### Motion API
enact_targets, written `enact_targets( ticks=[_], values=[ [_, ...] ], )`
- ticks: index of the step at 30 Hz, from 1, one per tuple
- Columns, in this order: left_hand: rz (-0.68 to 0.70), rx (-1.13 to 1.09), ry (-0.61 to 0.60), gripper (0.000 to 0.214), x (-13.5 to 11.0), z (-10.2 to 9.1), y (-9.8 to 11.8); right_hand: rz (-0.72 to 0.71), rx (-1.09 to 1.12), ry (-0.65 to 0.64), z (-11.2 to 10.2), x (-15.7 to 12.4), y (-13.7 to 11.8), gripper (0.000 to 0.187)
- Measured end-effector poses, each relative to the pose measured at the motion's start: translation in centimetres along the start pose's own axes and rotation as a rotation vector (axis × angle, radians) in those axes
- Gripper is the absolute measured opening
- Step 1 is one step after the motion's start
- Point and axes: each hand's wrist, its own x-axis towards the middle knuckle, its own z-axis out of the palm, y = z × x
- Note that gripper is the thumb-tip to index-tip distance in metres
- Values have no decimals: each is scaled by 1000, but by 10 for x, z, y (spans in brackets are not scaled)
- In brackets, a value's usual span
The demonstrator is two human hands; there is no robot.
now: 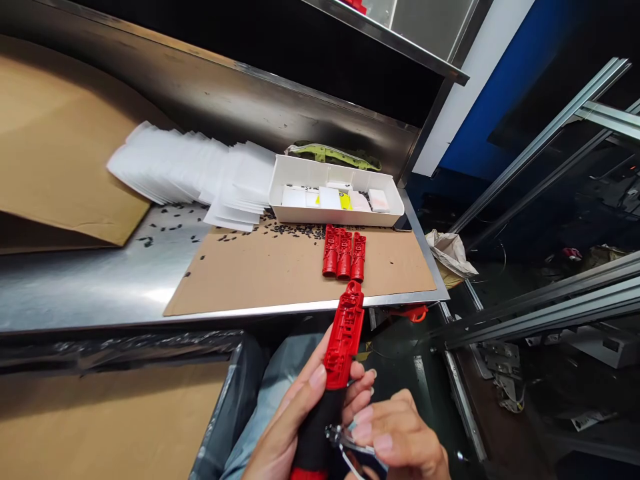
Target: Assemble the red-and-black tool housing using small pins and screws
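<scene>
below the bench edge (300, 308), hands (both) (350, 427) grip a red part (344, 340).

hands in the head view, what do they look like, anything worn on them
Both hands are bare: the left hand and right hand wear no gloves, rings or watch, and no sleeves show. The fingernails are short and carry a pale polish.

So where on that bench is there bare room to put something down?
The cardboard mat is bare left of the three red parts, up to the black bits. The steel bench is bare below the brown sheet. It is crowded around the white tray and white stack.
</scene>
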Motion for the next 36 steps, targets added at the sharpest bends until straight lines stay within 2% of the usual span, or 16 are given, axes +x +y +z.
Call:
enact_targets(
  ticks=[13,20,22,24,27,29,32,36],
  values=[
    [-77,68,80,80,2,-4,0,-41,-55,-42,-3,3,-4,19],
    [-44,94,52,81,2,-4,1,18,-86,-118,-6,-6,-2,19],
    [-52,87,49,78,1,-1,0,17,-91,-91,-8,-4,-2,19],
    [-36,68,54,67,0,3,-1,18,-34,-57,-11,2,-2,17],
    [15,43,119,38,-2,9,-1,71,67,14,-21,16,-2,19],
    [28,40,131,29,-4,10,-1,52,41,-3,-27,21,-3,21],
    [-13,3,92,42,-3,8,0,-11,-47,-102,-27,15,-4,20],
    [-72,-76,59,62,-1,5,-1,-1,-56,-58,-16,0,-6,19]
  ],
)
